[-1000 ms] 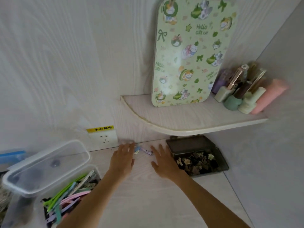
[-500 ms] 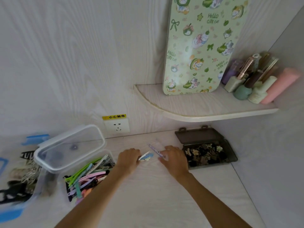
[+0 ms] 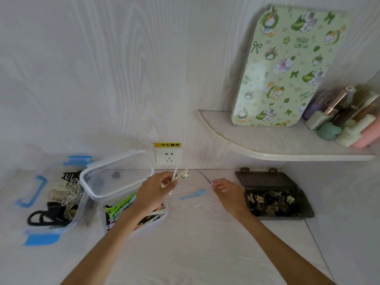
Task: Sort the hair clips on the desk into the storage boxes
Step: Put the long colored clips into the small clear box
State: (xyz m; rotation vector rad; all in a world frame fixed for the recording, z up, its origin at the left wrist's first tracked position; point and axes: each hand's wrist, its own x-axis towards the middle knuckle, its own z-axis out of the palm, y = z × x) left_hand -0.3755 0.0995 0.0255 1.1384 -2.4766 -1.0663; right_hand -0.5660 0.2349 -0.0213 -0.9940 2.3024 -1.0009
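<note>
My left hand (image 3: pixel 154 190) pinches a white patterned hair clip (image 3: pixel 181 175), raised above the clear storage box (image 3: pixel 158 221) that holds several long coloured clips. My right hand (image 3: pixel 227 191) holds one end of a thin purple clip (image 3: pixel 203 176), lifted off the desk. A light blue clip (image 3: pixel 194 194) lies flat on the desk between both hands. To the right, the dark open box (image 3: pixel 306 204) contains several small claw clips. At far left, a clear box with blue latches (image 3: pixel 33 199) holds black and white hair pieces.
The clear box's lid (image 3: pixel 117 173) leans upright behind it. A wall socket (image 3: pixel 168 156) sits at the desk's back edge. A curved shelf (image 3: pixel 257 150) overhangs the dark box, carrying a green cartoon tin (image 3: pixel 285 66) and several bottles (image 3: pixel 337 120).
Both hands have lifted clips off the desk: the left now holds the white patterned clip higher and further left, the right holds the purple one. The blue clip lies uncovered between them.
</note>
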